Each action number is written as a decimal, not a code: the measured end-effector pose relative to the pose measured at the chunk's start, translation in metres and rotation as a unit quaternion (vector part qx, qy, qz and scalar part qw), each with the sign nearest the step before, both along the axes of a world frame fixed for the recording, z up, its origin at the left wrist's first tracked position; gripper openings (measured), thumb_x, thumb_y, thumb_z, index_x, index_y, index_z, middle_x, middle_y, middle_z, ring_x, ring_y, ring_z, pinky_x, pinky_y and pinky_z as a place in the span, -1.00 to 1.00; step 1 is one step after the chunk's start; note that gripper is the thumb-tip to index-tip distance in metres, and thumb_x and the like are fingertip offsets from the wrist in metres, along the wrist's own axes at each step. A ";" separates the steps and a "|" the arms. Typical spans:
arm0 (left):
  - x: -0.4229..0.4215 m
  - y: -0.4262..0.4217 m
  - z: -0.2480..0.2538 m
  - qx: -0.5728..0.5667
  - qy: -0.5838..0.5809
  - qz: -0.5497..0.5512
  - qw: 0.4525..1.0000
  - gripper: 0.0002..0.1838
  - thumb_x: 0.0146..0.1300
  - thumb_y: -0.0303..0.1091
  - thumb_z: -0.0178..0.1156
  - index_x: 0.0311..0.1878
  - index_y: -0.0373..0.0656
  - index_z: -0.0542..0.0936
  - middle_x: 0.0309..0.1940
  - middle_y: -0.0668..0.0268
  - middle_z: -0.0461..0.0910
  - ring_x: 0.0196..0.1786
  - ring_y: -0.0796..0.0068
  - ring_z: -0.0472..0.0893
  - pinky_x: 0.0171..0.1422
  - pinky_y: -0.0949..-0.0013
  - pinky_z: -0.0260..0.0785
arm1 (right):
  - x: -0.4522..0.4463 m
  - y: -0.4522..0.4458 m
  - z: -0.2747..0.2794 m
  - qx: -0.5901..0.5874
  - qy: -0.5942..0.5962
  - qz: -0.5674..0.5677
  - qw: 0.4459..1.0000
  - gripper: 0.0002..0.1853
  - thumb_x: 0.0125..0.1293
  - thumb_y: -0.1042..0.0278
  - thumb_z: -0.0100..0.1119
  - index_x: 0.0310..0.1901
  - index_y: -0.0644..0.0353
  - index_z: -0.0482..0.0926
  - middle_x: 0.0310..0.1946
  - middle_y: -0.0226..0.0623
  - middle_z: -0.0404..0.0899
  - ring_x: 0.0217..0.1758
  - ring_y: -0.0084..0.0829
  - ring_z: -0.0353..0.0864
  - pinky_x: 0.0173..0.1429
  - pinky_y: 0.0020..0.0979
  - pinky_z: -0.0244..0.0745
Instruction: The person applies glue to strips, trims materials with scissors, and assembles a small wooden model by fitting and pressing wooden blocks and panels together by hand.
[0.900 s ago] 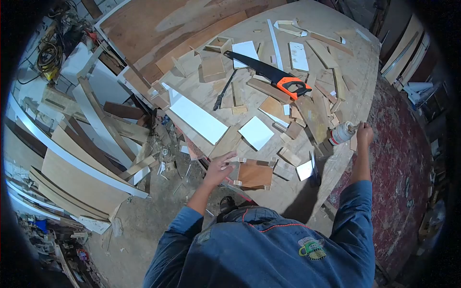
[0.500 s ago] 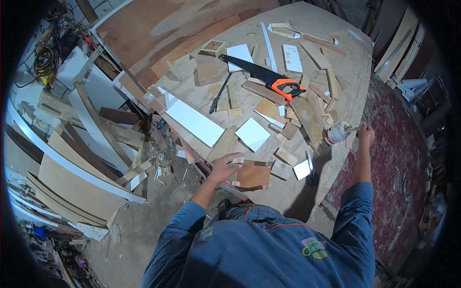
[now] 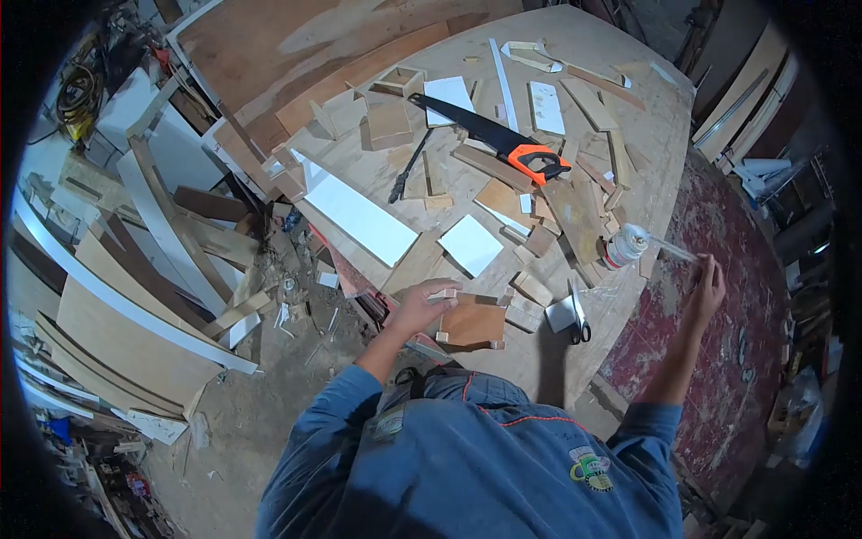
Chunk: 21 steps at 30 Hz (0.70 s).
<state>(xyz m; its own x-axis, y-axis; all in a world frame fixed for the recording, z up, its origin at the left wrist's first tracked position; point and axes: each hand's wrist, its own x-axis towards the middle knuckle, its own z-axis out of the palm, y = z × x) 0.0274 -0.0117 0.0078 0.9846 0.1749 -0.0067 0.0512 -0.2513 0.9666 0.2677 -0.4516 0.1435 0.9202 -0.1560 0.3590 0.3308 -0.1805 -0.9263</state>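
Observation:
My left hand (image 3: pixel 426 308) is closed on the left edge of a small brown wooden board (image 3: pixel 476 322) with little blocks at its corners, near the table's front edge. Held in my right hand (image 3: pixel 708 286), out past the table's right side, is a thin pale stick (image 3: pixel 675 250). Its far end lies close to the mouth of a white jar with a red label (image 3: pixel 624 246); whether they touch, I cannot tell. Scissors (image 3: pixel 579 322) rest beside a white square piece (image 3: pixel 560 314), right of the board. Small wood blocks (image 3: pixel 532 288) lie just beyond it.
An orange-handled handsaw (image 3: pixel 489 135) lies across the middle of the table (image 3: pixel 646 135) among wood offcuts. White panels (image 3: pixel 471 245) and a dark slim tool (image 3: pixel 409 168) are nearby. Curved boards (image 3: pixel 135 305) lean at the left. Red flooring (image 3: pixel 718 359) runs along the right.
My right hand has moved right and toward me, drawing the stick away from the jar. The scissors now show more clearly. My left hand stays at the small board.

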 end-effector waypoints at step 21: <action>0.003 0.004 -0.015 -0.096 -0.002 0.011 0.995 -0.69 0.21 -0.40 0.24 0.03 -0.21 0.59 -0.10 0.28 0.64 -0.02 0.53 0.56 0.13 0.43 0.36 | -0.111 0.171 -0.059 0.148 0.280 0.340 0.886 -0.81 0.24 0.53 -0.03 -0.18 0.34 0.56 -0.43 -0.37 0.51 -0.48 -0.60 0.43 -0.39 -0.57 0.31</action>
